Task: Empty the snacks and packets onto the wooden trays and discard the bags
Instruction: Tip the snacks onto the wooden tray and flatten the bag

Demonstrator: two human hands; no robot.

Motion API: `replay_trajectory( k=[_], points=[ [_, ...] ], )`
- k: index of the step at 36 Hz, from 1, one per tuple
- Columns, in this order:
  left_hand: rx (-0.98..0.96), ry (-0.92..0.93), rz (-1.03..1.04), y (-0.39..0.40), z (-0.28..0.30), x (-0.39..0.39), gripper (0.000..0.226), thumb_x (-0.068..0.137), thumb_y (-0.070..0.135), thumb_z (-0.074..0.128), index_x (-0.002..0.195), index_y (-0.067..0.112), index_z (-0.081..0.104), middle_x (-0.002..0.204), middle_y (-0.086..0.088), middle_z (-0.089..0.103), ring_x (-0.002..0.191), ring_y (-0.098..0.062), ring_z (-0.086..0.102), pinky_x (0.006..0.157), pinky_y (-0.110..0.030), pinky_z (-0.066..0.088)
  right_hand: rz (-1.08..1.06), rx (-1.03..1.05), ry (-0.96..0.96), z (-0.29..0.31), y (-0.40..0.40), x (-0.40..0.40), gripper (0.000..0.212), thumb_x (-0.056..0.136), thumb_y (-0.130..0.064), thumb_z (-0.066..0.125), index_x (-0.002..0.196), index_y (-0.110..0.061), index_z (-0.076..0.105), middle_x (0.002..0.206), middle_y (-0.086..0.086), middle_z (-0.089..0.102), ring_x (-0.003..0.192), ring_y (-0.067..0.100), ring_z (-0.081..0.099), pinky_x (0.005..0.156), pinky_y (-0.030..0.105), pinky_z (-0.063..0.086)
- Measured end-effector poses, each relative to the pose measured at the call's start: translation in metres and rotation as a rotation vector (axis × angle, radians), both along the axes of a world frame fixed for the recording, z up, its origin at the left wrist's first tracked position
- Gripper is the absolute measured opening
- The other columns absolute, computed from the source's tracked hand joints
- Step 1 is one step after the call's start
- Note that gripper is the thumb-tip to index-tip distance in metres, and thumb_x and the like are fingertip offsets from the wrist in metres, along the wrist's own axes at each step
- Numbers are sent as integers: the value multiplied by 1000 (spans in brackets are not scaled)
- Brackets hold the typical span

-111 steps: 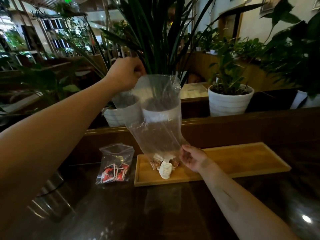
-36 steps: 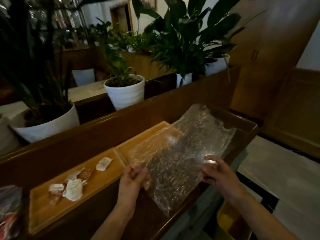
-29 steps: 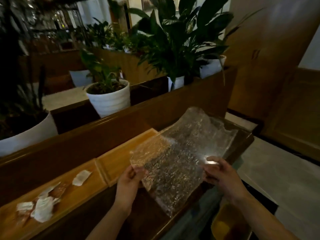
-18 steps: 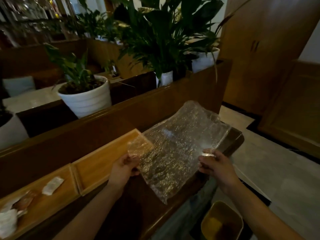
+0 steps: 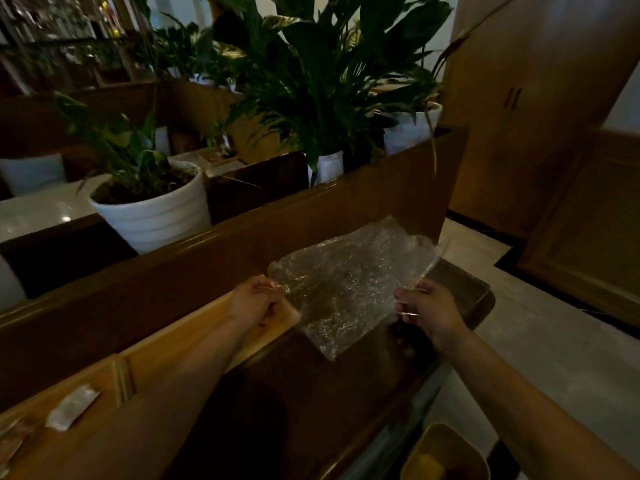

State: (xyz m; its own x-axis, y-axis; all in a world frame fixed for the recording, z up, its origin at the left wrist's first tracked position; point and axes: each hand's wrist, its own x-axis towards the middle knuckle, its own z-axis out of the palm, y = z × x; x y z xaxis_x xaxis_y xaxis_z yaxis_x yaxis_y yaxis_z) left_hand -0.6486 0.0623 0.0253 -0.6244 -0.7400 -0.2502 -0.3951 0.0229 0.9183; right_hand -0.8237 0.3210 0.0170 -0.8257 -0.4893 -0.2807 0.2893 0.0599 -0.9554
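Observation:
An empty clear plastic bag [image 5: 346, 289] is stretched between my hands above the right end of the dark table. My left hand [image 5: 252, 301] pinches its left edge, over the right wooden tray [image 5: 194, 341]. My right hand [image 5: 426, 308] grips the bag's right edge near the table's corner. The left wooden tray [image 5: 31, 407] at the lower left holds a white packet [image 5: 71, 407] and other wrapped snacks [image 5: 12, 441] at the frame edge.
A yellow bin [image 5: 446, 455] stands on the floor below the table's right end. A wooden partition [image 5: 207, 251] runs behind the trays, with white plant pots [image 5: 152, 209] on its ledge. Pale floor [image 5: 540, 341] and wooden cabinets lie to the right.
I have turned right, away from the snack tray. The emptied bag has travelled right with both hands towards the table's end, and the yellow bin has come into view below.

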Motion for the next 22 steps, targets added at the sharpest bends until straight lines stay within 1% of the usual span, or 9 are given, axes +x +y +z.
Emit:
replay_trajectory(
  k=[3,5,7,9,11,14,16,19,22],
  points=[
    [-30,-33,24,-11,-2,-11,17,86,15,72,95,17,59,66,-5,59,49,-16,48,40,-25,34,-6,26,-8,1,-16,-11,21,86,-3,68,105,-3,59,77,10,64,67,20,59,61,32,51],
    [-54,-58,28,-16,-5,-18,17,86,18,72,93,21,57,70,-4,61,50,-15,50,40,-24,35,-14,61,-3,2,-27,-16,17,88,-4,67,103,-4,59,77,9,62,62,17,59,56,28,51],
    [-74,-91,33,-20,-6,-24,18,86,21,72,95,23,56,73,-4,62,50,-13,51,40,-23,37,-21,95,12,2,-36,-22,14,88,-6,67,101,-7,60,79,8,63,60,16,59,52,26,50],
    [-96,-118,29,-24,-7,-29,19,86,21,72,95,22,56,71,-3,62,46,-11,51,39,-22,37,-34,124,20,1,-42,-28,15,89,-6,66,102,-9,61,82,9,65,61,16,59,51,26,49],
    [-126,-130,15,-27,-10,-33,18,86,21,72,92,23,55,69,-3,63,44,-10,52,38,-22,37,-46,141,25,-1,-46,-31,18,89,-4,65,106,-10,59,84,9,66,62,17,60,51,27,49],
    [-159,-161,9,-29,-13,-38,18,86,24,73,87,26,54,67,-3,65,42,-9,52,38,-21,37,-55,160,46,-4,-49,-32,27,89,-1,63,110,-16,55,82,10,66,61,18,60,49,28,49],
    [-155,-174,15,-32,-15,-39,18,85,27,74,86,26,56,65,-3,65,40,-9,52,38,-22,37,-65,169,61,-6,-48,-31,34,88,1,63,111,-21,51,81,12,66,59,20,58,49,30,48],
    [-160,-182,23,-34,-18,-40,22,82,31,76,84,28,55,61,-3,66,39,-11,53,39,-23,40,-69,192,88,-7,-43,-30,32,88,0,64,98,-27,51,77,13,65,56,22,56,46,31,46],
    [-176,-169,39,-32,-23,-39,21,82,30,76,86,25,57,63,-5,68,47,-15,59,47,-27,49,-54,211,111,-7,-39,-26,25,89,-6,66,94,-26,52,74,12,63,55,23,55,48,36,48]
  ],
)
